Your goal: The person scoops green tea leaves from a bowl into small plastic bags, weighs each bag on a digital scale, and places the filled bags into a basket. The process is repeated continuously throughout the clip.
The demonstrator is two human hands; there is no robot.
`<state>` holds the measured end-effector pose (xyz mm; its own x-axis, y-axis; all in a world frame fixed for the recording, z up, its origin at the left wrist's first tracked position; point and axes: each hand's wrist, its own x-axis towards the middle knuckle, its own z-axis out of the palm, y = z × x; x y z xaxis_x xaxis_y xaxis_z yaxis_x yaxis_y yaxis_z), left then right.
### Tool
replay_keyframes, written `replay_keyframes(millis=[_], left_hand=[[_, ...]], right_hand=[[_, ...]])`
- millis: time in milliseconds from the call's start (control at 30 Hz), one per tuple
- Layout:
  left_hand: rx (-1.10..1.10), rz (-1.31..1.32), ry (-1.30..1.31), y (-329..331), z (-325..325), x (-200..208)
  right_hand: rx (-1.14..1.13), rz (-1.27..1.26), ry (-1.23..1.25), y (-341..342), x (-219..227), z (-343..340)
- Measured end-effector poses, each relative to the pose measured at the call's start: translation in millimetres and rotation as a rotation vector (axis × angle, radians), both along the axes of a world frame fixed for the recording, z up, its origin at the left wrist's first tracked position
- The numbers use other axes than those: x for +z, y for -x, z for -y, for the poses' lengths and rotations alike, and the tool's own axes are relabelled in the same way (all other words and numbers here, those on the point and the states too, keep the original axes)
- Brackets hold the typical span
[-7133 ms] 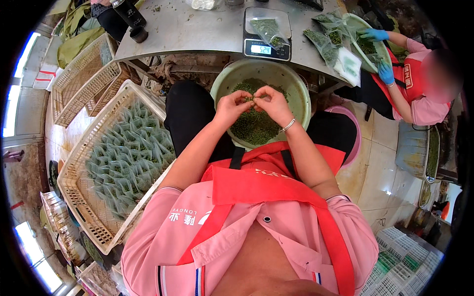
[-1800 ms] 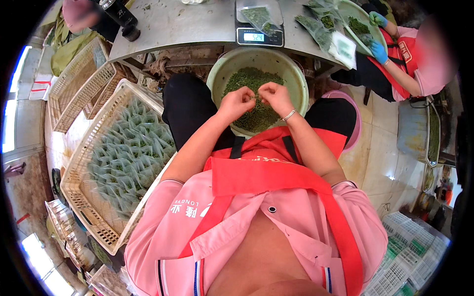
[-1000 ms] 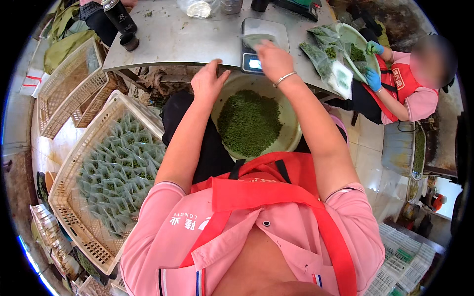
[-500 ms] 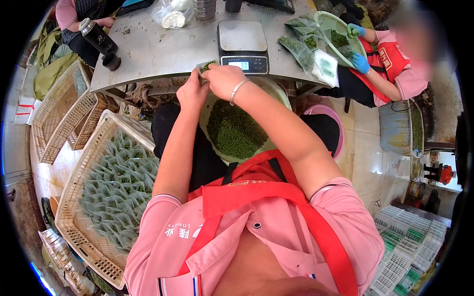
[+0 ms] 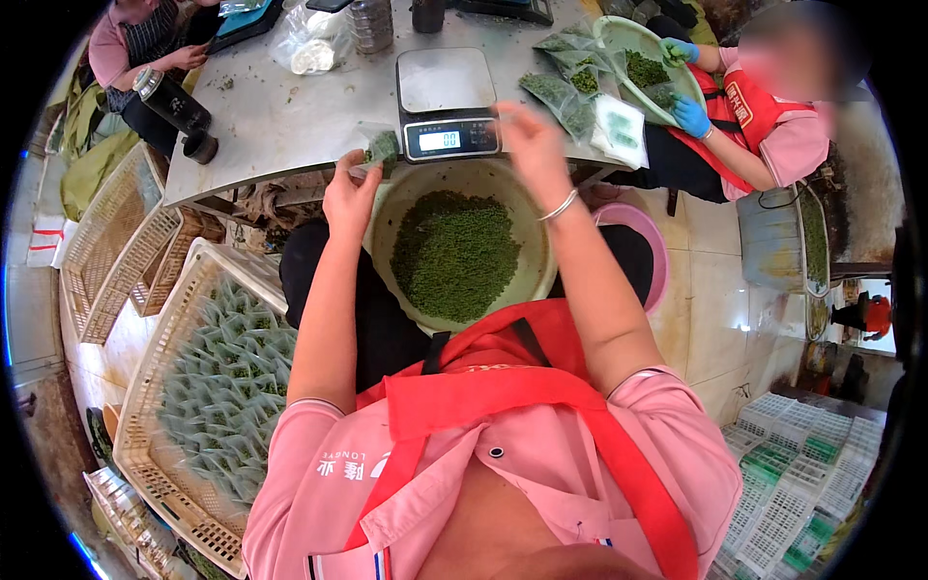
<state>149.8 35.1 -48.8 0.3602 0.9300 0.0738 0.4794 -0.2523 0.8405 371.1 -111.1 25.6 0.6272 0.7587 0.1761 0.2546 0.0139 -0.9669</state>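
Observation:
My left hand (image 5: pixel 349 196) pinches a small clear plastic bag (image 5: pixel 381 147) holding green bits, by the table's front edge left of the scale. My right hand (image 5: pixel 534 153) is up at the scale's right side, its fingers smeared by motion. The digital scale (image 5: pixel 447 79) has a bare steel plate and a lit display. Below my hands, between my knees, stands a pale green basin (image 5: pixel 544 227) with a heap of small green berries (image 5: pixel 452 256) like green peppercorns. At my left, a cream plastic crate (image 5: pixel 145 425) is packed with several filled clear bags (image 5: pixel 227 387).
On the steel table (image 5: pixel 280 111) stand a dark flask (image 5: pixel 174 101) and more filled bags (image 5: pixel 565 101). At the right, a co-worker's blue-gloved hand (image 5: pixel 690 116) is at another basin (image 5: pixel 607 48). A pink tub (image 5: pixel 657 256) is beside my right knee; stacked white crates (image 5: pixel 793 474) stand lower right.
My hands, together at the bag before, have parted: the right swung right past the scale, the left lowered slightly left with the bag. The view shifted a little. The scale's reading changed.

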Motion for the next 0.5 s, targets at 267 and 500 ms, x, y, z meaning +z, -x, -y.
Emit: replay_keyframes(millis=[267,500], left_hand=[[-0.005,-0.095,-0.077,-10.7,15.4,24.8],[-0.009,-0.031,-0.031,-4.7,11.2,18.1]], right_hand=[[-0.223,0.206,0.390,-132.1,-36.7,-21.7],[-0.115,-0.748,-0.353,-89.9,15.1,8.8]])
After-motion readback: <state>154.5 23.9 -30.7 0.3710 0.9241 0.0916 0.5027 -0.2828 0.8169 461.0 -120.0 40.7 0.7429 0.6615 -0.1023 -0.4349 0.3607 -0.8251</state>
